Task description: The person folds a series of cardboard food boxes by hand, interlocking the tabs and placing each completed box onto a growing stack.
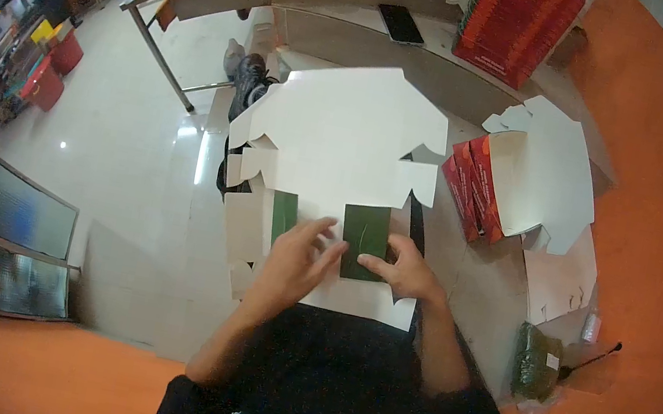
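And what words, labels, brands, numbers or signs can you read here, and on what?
"LLE": print on the black shirt, ending perhaps accented; the rest is unclear.
Red stack: pale print, too small to read.
Red cartons: pale marks, too blurred.
White label on the green packet: unreadable.
Green panel at the right hand: pale line, no lettering discernible.

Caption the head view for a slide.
Right hand on a green panel, left hand beside it, notched white cardboard spread just beyond.
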`<state>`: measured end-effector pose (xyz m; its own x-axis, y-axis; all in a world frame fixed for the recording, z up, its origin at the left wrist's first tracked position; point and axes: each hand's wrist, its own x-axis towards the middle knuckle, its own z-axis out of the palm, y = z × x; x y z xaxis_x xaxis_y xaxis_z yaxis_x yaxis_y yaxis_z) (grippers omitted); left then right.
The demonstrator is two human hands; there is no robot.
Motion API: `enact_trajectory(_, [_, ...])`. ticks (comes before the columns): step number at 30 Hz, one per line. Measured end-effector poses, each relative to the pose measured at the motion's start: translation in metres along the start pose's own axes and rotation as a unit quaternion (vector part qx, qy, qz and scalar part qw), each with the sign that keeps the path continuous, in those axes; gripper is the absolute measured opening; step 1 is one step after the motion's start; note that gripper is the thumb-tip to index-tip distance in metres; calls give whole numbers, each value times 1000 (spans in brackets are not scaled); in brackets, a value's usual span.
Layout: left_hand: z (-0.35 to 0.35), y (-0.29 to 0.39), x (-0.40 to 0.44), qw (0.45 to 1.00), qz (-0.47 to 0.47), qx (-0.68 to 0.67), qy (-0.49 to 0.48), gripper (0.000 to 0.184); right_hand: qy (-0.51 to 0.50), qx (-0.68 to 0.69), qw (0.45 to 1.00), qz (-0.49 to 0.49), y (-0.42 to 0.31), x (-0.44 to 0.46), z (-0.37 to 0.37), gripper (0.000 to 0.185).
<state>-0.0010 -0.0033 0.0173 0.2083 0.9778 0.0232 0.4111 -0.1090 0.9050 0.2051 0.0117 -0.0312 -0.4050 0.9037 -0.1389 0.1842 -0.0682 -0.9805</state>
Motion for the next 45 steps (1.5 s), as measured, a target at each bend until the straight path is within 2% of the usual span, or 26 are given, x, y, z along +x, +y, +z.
enact_trajectory(1, [2,9,5,997,-30,-65,-26,23,-10,5,999,-38,-10,0,0,37])
enact_trajectory(4, [8,-5,29,977,71,-202,16,24,38,59,996,-57,-32,7,-2,38])
enact_trajectory(5, [4,-5,34,976,49,-206,59,22,83,101,990,43,-47,1,-6,41])
enact_trajectory(8, [-22,34,42,942,59,-314,104,15,167,172,944,-228,-51,-14,-9,47])
enact_trajectory(9, [-27,45,42,932,73,-330,128,15,195,97,919,-328,-55,-20,-2,49])
enact_trajectory(10, [-32,55,43,922,87,-345,152,14,199,-25,906,-371,-65,-22,2,49])
enact_trajectory(12, [-36,64,45,911,113,-367,149,16,205,-268,833,-438,-85,-27,7,49])
enact_trajectory(13, [-36,71,43,904,123,-381,149,16,211,-285,814,-461,-90,-24,8,43])
enact_trajectory(16, [-33,76,34,905,121,-392,113,20,257,-373,768,-453,-94,-10,4,32])
enact_trajectory(20, [-28,75,28,909,108,-397,68,26,253,-379,775,-438,-97,-8,5,32])
enact_trajectory(23, [-13,67,26,919,106,-375,66,26,319,-298,817,-378,-88,-13,21,27])
enact_trajectory(24, [-10,70,25,896,66,-439,23,22,344,-304,808,-370,-85,-16,24,26])
enact_trajectory(26, [0,50,26,913,40,-405,41,18,382,-304,793,-364,-81,-16,33,23])
enact_trajectory(27, [4,49,23,921,69,-380,53,16,389,-326,783,-360,-78,-15,36,24])
enact_trajectory(29, [7,56,15,932,93,-347,56,17,379,-222,844,-309,-71,-14,46,26])
enact_trajectory(30, [5,63,11,948,83,-297,79,27,372,-172,870,-275,-70,-12,49,27])
enact_trajectory(31, [5,62,13,954,133,-260,63,28,367,-198,865,-279,-75,-12,48,29])
enact_trajectory(32, [4,59,15,957,182,-221,42,30,328,-162,890,-273,-82,-11,49,28])
enact_trajectory(35, [-18,51,11,978,163,-113,57,30,232,-55,939,-247,-83,-15,38,26])
enact_trajectory(37, [-39,57,2,981,187,-18,54,31,303,-105,894,-314,-82,-6,17,27])
enact_trajectory(38, [-51,57,-2,979,197,37,22,32,340,-131,866,-343,-86,-1,5,28])
enact_trajectory(41, [-78,70,-17,978,193,63,-44,38,286,-209,867,-350,-117,2,-13,31])
enact_trajectory(42, [-84,77,-17,979,186,67,-42,38,258,-249,869,-341,-136,3,-13,31])
enact_trajectory(43, [-87,80,-14,978,198,66,-22,38,256,-209,878,-347,-140,7,-12,33])
enact_trajectory(45, [-94,83,-7,976,200,81,2,34,230,-246,866,-369,-142,5,-12,33])
